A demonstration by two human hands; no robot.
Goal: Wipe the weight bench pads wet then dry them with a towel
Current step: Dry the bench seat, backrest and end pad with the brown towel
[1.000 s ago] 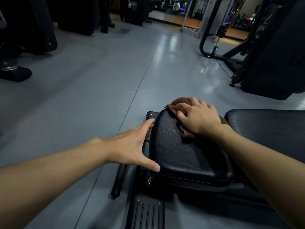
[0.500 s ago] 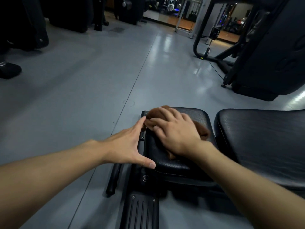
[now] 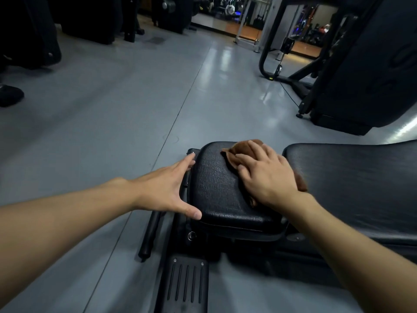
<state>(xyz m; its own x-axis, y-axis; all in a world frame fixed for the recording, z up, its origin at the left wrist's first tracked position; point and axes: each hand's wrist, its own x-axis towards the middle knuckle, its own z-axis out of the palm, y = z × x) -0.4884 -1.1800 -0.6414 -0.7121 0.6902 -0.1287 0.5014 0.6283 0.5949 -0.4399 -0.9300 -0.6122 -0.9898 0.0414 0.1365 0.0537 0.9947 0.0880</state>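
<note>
A small black seat pad [image 3: 214, 190] of the weight bench lies in front of me, with the longer black back pad [image 3: 352, 184] to its right. My right hand [image 3: 264, 175] presses a brown cloth [image 3: 239, 150] flat onto the far right part of the seat pad; most of the cloth is hidden under the palm. My left hand [image 3: 167, 188] is spread open against the seat pad's left edge, thumb at the near corner, fingertips by the frame at the far corner.
The bench's black frame and ribbed foot plate [image 3: 185, 285] sit below the pads, with a black bar [image 3: 151, 233] along the floor at left. Grey gym floor [image 3: 112, 114] stretches ahead. A dark machine [image 3: 361, 64] stands at right, more equipment at the far left.
My right hand has slid the brown cloth from the seat pad's left part to its far right side. My left hand has stayed braced on the pad's left edge.
</note>
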